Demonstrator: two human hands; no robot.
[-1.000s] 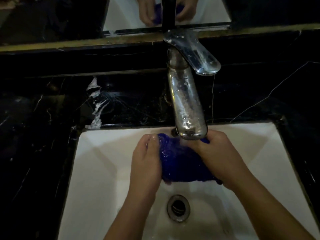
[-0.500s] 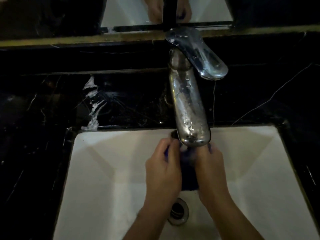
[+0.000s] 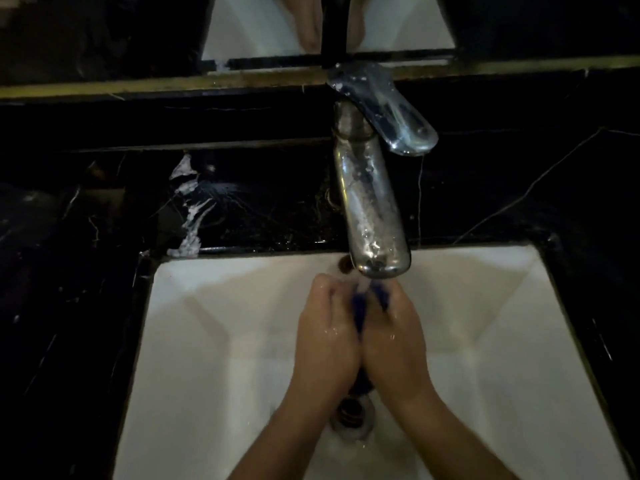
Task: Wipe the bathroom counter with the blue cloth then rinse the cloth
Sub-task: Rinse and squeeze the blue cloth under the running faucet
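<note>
The blue cloth [image 3: 360,308] is squeezed between my two palms, and only a thin blue strip shows between them. My left hand [image 3: 325,337] and my right hand [image 3: 394,341] press together over the white sink [image 3: 214,358], just under the spout of the chrome faucet [image 3: 372,216]. Water runs from the spout onto the cloth's top edge. Both hands look wet. The drain [image 3: 351,414] lies directly below my wrists, partly hidden.
The black marble counter [image 3: 86,254] surrounds the sink, with a streak of white foam [image 3: 190,216] behind the sink's left corner. The faucet lever [image 3: 388,109] points to the right. A mirror [image 3: 270,26] with a brass strip runs along the back.
The cloth was spread wide between my hands a second ago. My hands have come together and squeezed it into a narrow bunch under the spout.
</note>
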